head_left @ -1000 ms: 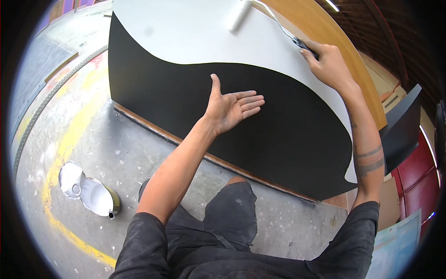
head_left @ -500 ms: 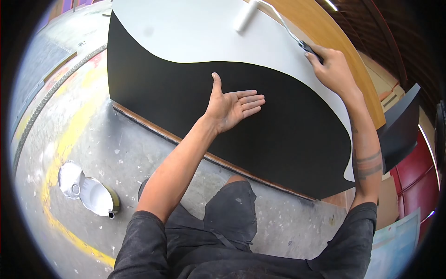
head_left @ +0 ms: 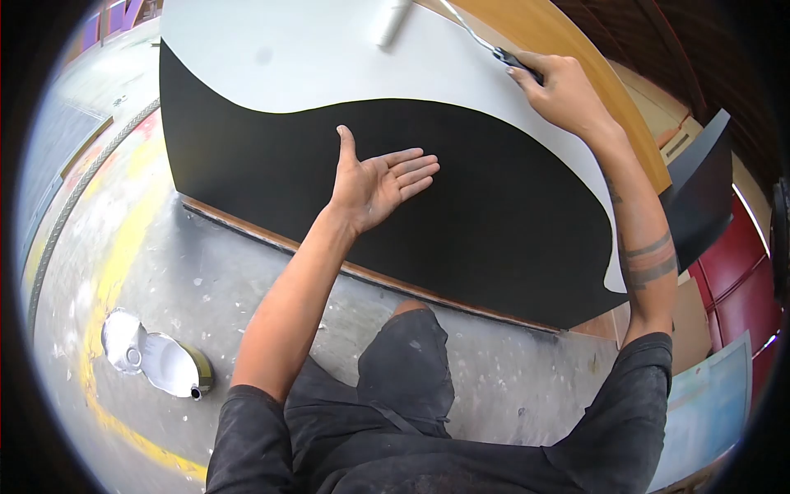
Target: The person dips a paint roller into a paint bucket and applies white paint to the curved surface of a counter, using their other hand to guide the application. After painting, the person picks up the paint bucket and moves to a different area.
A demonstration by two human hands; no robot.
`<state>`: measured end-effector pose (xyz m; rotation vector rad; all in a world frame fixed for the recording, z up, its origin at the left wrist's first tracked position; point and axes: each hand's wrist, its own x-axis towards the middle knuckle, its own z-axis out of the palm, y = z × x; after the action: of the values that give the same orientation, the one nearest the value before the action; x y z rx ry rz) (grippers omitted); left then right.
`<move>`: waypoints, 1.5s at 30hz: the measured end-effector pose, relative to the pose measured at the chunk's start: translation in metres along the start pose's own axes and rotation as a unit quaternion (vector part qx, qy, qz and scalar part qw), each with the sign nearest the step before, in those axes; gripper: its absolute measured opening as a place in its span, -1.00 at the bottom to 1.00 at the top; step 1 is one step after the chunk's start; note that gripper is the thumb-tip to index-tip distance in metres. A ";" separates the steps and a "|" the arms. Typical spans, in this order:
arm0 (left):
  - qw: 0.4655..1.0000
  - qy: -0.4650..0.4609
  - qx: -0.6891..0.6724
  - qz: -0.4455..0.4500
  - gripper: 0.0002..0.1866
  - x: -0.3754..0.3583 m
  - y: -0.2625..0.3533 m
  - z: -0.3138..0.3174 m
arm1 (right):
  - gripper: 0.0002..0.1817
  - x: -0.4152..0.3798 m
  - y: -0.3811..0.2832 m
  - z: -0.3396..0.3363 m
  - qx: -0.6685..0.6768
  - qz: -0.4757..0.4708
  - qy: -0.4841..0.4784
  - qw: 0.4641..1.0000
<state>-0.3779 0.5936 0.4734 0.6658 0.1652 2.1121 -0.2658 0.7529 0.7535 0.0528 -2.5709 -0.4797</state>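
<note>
With our right hand (head_left: 568,92) we grip the paint roller (head_left: 485,42), fingers clamped around its black handle (head_left: 520,65); its white sleeve (head_left: 393,23) lies beyond our fingertips, at the white part (head_left: 288,58) of the panel near the wooden upper edge (head_left: 568,45). We hold our left hand (head_left: 368,188) open before the black part (head_left: 477,214), thumb spread, fingers slightly apart. An opened can (head_left: 174,365) stands on the floor (head_left: 239,321) beyond the panel's lower left corner.

Prob. a workshop: paint-spattered concrete flr (head_left: 239,272), open paint can (head_left: 177,365).
</note>
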 end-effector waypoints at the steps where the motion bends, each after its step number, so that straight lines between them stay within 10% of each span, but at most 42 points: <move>1: 1.000 0.000 -0.001 -0.004 0.46 0.001 -0.002 0.001 | -0.63 -0.009 0.009 -0.002 -0.001 0.004 -0.001 1.000; 45: 0.990 -0.017 0.000 -0.138 0.43 0.082 -0.136 0.033 | -0.59 -0.326 0.222 -0.068 -0.016 0.227 -0.014 0.974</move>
<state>-0.3007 0.7351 0.4859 0.6394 0.2243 1.8334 0.0620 0.9807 0.7261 -0.5435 -2.4909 -0.3454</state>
